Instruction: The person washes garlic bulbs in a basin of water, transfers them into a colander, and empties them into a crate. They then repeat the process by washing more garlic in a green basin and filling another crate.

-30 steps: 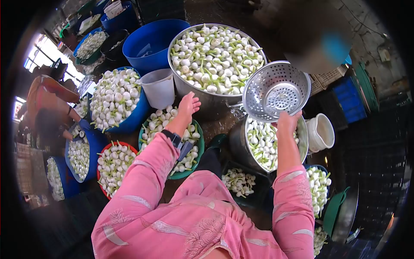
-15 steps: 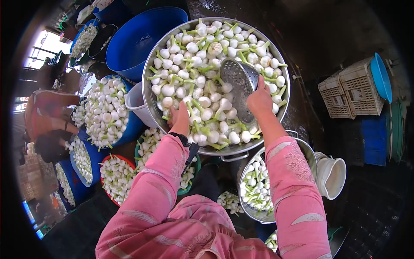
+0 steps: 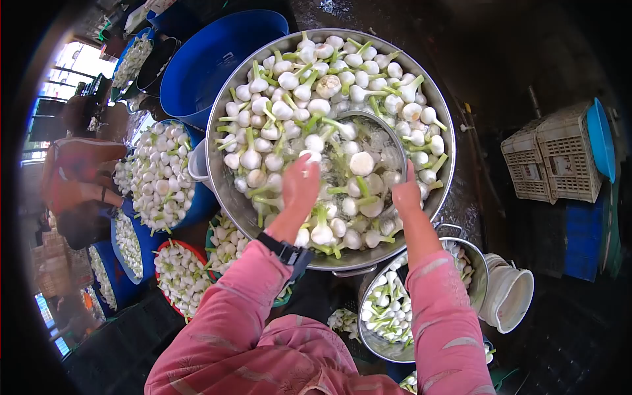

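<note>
A wide metal basin point(image 3: 232, 209) in front of me holds water and many white garlic bulbs point(image 3: 319, 107) with short green stems. My right hand point(image 3: 407, 195) grips the rim of a perforated metal colander point(image 3: 394, 135), now sunk low among the bulbs at the basin's right side. Water and several bulbs show inside the colander. My left hand point(image 3: 299, 194) reaches over the bulbs left of the colander, fingers stretched forward and touching or close to one bulb. Its fingertips are partly hidden.
Below right stand a metal pot point(image 3: 484, 283) of garlic and a white bucket point(image 3: 517, 299). At left are a blue tub point(image 3: 178, 72), a red basin point(image 3: 197, 250) of garlic and another person point(image 3: 82, 171). Plastic crates point(image 3: 559, 155) stand at right.
The colander has gone from tilted up, its holed wall showing, to sunk among the bulbs with water and garlic inside. My left hand has moved right, toward it.
</note>
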Available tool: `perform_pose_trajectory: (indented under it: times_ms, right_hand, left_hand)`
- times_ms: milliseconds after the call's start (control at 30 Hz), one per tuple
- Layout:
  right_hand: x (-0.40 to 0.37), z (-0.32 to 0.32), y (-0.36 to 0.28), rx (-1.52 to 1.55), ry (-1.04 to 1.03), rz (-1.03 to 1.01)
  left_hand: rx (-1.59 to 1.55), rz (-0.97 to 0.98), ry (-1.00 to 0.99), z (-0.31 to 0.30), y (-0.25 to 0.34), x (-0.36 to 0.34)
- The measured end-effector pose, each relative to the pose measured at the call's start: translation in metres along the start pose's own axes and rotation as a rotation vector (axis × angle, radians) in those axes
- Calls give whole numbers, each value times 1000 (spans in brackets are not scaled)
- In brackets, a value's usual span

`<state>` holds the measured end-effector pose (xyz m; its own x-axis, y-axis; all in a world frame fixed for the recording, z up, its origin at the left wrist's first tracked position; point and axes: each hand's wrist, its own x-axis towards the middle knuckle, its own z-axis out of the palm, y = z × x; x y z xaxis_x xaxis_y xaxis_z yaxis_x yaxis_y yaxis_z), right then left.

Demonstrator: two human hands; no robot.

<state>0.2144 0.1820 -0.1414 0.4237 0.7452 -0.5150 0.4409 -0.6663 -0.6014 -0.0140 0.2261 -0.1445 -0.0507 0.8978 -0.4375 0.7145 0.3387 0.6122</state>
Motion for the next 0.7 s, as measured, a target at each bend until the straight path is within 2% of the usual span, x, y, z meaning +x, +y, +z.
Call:
perform_pose_trajectory:
  times_ms: [33, 100, 133, 167, 233, 267, 300, 367, 467, 500, 533, 600, 667, 700]
  right_hand:
    - [-17, -1, -11, -41, 15, 43]
    - [-42, 2, -11, -150, 108, 10]
    - [-50, 2, -12, -210, 158, -5]
    - [-52, -1, -19, -178, 98, -4]
    - [-48, 5, -18, -99, 12, 14]
    - [-41, 5, -30, -130, -95, 156]
    - [-17, 31, -6, -102, 3, 115]
    - [5, 44, 5, 42, -7, 124]
    - [42, 47, 34, 220, -215, 287]
    - [50, 48, 40, 267, -306, 348]
    - [36, 26, 22, 327, -318, 405]
    - [50, 50, 55, 449, -259, 373]
    - [36, 47, 56, 652, -211, 318]
    - [19, 33, 43, 687, -189, 372]
  left_hand:
    - [114, 42, 132, -15, -25, 2]
    - [182, -375, 459, -31, -44, 9]
    - [146, -343, 486, -28, -67, 25]
    - [106, -298, 508, -24, -85, 47]
    - [56, -484, 338, -17, -71, 70]
    - [-75, -450, 300, -6, -75, 71]
    - [-211, -409, 269, -1, -80, 78]
    - [-1112, -343, -236, 2, -96, 87]
    - [-847, -285, -148, 25, -64, 64]
    - [-428, -174, 33, 42, -71, 69]
    - [-175, 64, -107, 37, -74, 65]
    - [-149, 141, -305, 13, -44, 42]
    - [-604, -200, -428, -12, 26, -2]
    - [-344, -16, -296, -12, 10, 6]
